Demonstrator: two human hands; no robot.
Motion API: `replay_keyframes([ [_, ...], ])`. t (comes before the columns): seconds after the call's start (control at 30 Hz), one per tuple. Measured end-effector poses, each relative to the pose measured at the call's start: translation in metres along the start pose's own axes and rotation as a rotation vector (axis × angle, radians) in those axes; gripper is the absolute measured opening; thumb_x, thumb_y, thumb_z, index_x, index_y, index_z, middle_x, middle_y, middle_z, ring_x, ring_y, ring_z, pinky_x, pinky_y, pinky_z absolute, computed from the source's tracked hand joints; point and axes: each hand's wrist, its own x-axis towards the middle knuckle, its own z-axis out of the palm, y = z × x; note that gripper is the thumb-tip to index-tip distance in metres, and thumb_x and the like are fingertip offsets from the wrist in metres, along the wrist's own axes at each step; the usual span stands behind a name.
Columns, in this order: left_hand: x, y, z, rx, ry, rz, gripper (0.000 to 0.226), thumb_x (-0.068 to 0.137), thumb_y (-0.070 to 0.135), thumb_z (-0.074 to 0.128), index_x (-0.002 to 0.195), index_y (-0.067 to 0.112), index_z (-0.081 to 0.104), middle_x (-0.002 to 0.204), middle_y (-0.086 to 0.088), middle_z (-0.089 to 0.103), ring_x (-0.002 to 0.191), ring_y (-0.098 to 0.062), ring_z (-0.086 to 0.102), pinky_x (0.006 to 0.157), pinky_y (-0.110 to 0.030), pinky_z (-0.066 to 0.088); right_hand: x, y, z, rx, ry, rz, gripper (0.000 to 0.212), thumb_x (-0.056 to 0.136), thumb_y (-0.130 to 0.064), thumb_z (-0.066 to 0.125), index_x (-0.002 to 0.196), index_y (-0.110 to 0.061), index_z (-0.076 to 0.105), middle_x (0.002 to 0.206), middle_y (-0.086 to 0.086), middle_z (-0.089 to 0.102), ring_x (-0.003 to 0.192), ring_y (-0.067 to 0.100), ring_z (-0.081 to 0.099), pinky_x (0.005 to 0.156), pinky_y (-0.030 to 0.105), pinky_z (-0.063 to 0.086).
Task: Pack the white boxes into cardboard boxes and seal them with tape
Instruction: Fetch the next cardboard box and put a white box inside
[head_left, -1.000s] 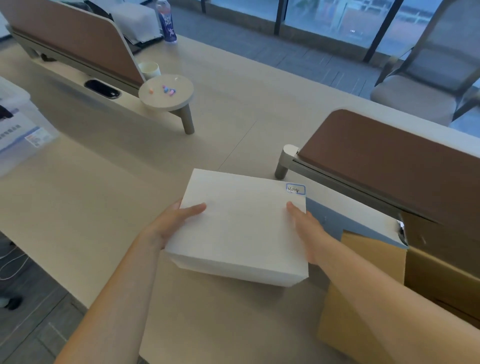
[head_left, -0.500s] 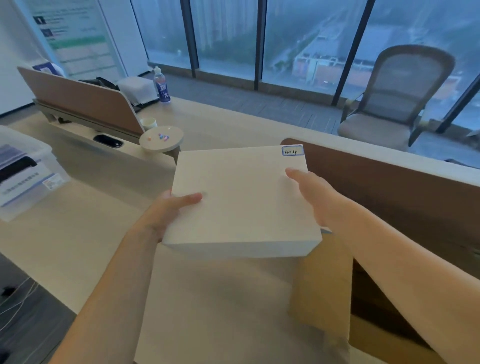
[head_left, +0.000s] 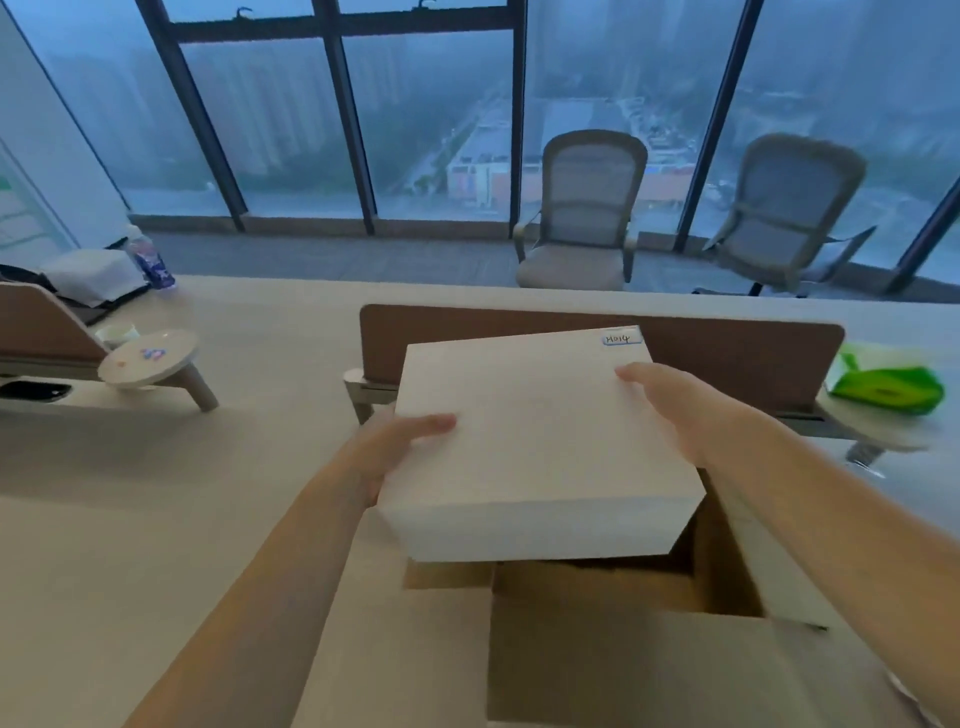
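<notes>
Both hands are holding the white box (head_left: 530, 441) in the air, directly above the open mouth of the cardboard box (head_left: 623, 649) and apart from it. A second ago it was hanging low over the desk (head_left: 130, 519), to the left of the carton; half a second ago it was already rising and travelling rightward. The left hand (head_left: 395, 447) is gripping the box's left edge, thumb lying flat across the top while the other fingers are hidden under it. The right hand (head_left: 670, 410) is clasping the right edge in the same way as before, with one digit stretching over the lid below the small blue-bordered label (head_left: 622, 340) – the rest of its fingers are tucked out of sight. The box is tilting slightly, its near face showing. The camera is pointing higher than earlier: the clear storage bin at the left is no longer showing, and two mesh chairs (head_left: 582, 223) by the windows are now filling the upper view – only one was visible half a second ago. A green pack (head_left: 883, 387) is now appearing beside the brown divider panel (head_left: 727, 353), which is standing just behind the box.
</notes>
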Motion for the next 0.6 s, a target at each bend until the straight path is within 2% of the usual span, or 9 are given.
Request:
replay_keyframes([
  [0.03, 0.003, -0.004, 0.016, 0.016, 0.000, -0.017, 0.070, 0.065, 0.022, 0.090, 0.129, 0.014, 0.063, 0.118, -0.014, 0.072, 0.104, -0.039, 0.071, 0.095, -0.057, 0.053, 0.000, 0.008, -0.016, 0.003, 0.014, 0.003, 0.020, 0.096, -0.038, 0.057, 0.089, -0.019, 0.058, 0.094, 0.009, 0.067, 0.084, 0.027, 0.064, 0.064, 0.035, 0.046],
  [0.1, 0.011, -0.011, 0.045, 0.053, 0.002, -0.042, 0.062, 0.071, 0.021, 0.087, 0.127, 0.017, 0.062, 0.114, -0.012, 0.074, 0.102, -0.037, 0.072, 0.093, -0.057, 0.054, 0.003, 0.026, -0.042, 0.042, 0.015, 0.034, 0.025, 0.092, -0.041, 0.060, 0.102, -0.019, 0.065, 0.101, 0.009, 0.071, 0.090, 0.028, 0.068, 0.075, 0.036, 0.052],
  [0.17, 0.016, -0.019, 0.070, 0.060, -0.003, -0.062, 0.048, 0.079, 0.017, 0.081, 0.123, 0.018, 0.063, 0.109, -0.011, 0.076, 0.097, -0.035, 0.073, 0.083, -0.050, 0.059, 0.016, 0.048, -0.066, 0.072, 0.033, 0.034, 0.046, 0.076, -0.050, 0.069, 0.113, -0.023, 0.067, 0.112, 0.006, 0.071, 0.100, 0.029, 0.068, 0.094, 0.043, 0.050],
  [0.23, 0.019, -0.023, 0.090, 0.055, -0.012, -0.078, 0.031, 0.086, 0.011, 0.074, 0.116, 0.018, 0.064, 0.103, -0.010, 0.077, 0.093, -0.033, 0.075, 0.071, -0.042, 0.061, 0.039, 0.072, -0.088, 0.098, 0.043, 0.051, 0.070, 0.054, -0.058, 0.073, 0.117, -0.027, 0.066, 0.119, 0.003, 0.068, 0.109, 0.028, 0.064, 0.103, 0.047, 0.045],
  [0.27, 0.021, -0.025, 0.097, 0.056, -0.010, -0.088, 0.028, 0.088, 0.009, 0.072, 0.113, 0.018, 0.065, 0.102, -0.010, 0.077, 0.092, -0.032, 0.075, 0.069, -0.040, 0.062, 0.045, 0.080, -0.094, 0.102, 0.033, 0.068, 0.073, 0.053, -0.060, 0.072, 0.118, -0.028, 0.065, 0.120, 0.003, 0.067, 0.111, 0.029, 0.062, 0.105, 0.047, 0.042],
  [0.37, 0.031, -0.033, 0.108, 0.065, -0.033, -0.098, 0.036, 0.087, 0.009, 0.073, 0.121, 0.016, 0.063, 0.107, -0.012, 0.076, 0.096, -0.035, 0.074, 0.077, -0.046, 0.061, 0.047, 0.090, -0.102, 0.078, 0.026, 0.125, 0.067, 0.063, -0.061, 0.065, 0.121, -0.027, 0.063, 0.120, 0.005, 0.066, 0.111, 0.029, 0.062, 0.107, 0.046, 0.041],
  [0.5, 0.045, -0.046, 0.112, 0.047, -0.012, -0.129, 0.039, 0.086, 0.011, 0.075, 0.121, 0.022, 0.061, 0.108, -0.011, 0.076, 0.095, -0.036, 0.074, 0.077, -0.047, 0.060, 0.063, 0.101, -0.111, 0.079, 0.032, 0.180, 0.077, 0.057, -0.064, 0.067, 0.123, -0.025, 0.062, 0.126, 0.005, 0.064, 0.113, 0.029, 0.062, 0.107, 0.046, 0.041],
  [0.6, 0.052, -0.056, 0.111, 0.041, -0.009, -0.194, 0.043, 0.084, 0.015, 0.078, 0.124, 0.019, 0.062, 0.109, -0.013, 0.075, 0.097, -0.036, 0.073, 0.081, -0.047, 0.059, 0.053, 0.092, -0.101, 0.049, 0.029, 0.176, 0.047, 0.084, -0.055, 0.060, 0.115, -0.020, 0.064, 0.112, 0.007, 0.069, 0.100, 0.028, 0.066, 0.095, 0.039, 0.048],
])
